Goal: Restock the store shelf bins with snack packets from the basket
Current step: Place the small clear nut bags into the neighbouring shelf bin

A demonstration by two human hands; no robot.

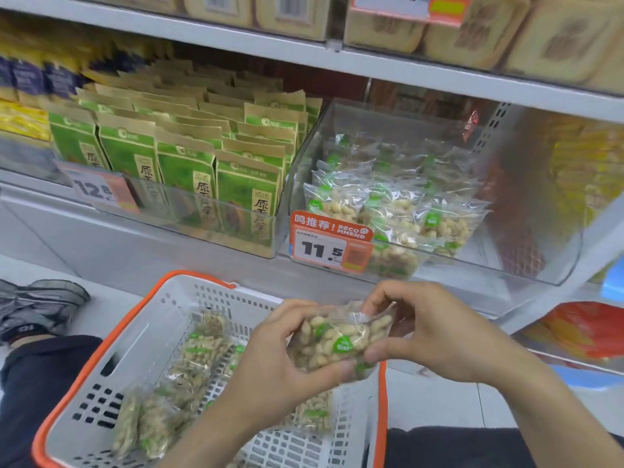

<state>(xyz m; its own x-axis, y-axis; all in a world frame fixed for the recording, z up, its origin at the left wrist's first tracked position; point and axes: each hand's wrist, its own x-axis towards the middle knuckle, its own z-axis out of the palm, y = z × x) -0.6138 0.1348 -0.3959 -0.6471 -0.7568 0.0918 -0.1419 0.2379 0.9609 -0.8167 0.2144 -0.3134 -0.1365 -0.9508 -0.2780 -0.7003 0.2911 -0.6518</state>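
Observation:
A clear snack packet of pale nuts with green labels (337,339) is held above the basket by both hands. My left hand (277,363) grips its left and lower side. My right hand (429,329) pinches its top and right edge. Below them sits a white basket with an orange rim (141,336), holding several more nut packets (199,359). On the shelf above, a clear bin (526,271) holds several of the same packets (395,211) behind an orange 11.5 price tag (329,244).
Left of the clear bin, a bin of green and brown pouches (189,163) carries a 12.8 price tag (101,190). Tan boxes (472,32) fill the shelf above. Red and yellow packs (587,329) lie lower right. My knee and shoe (44,305) are at the left.

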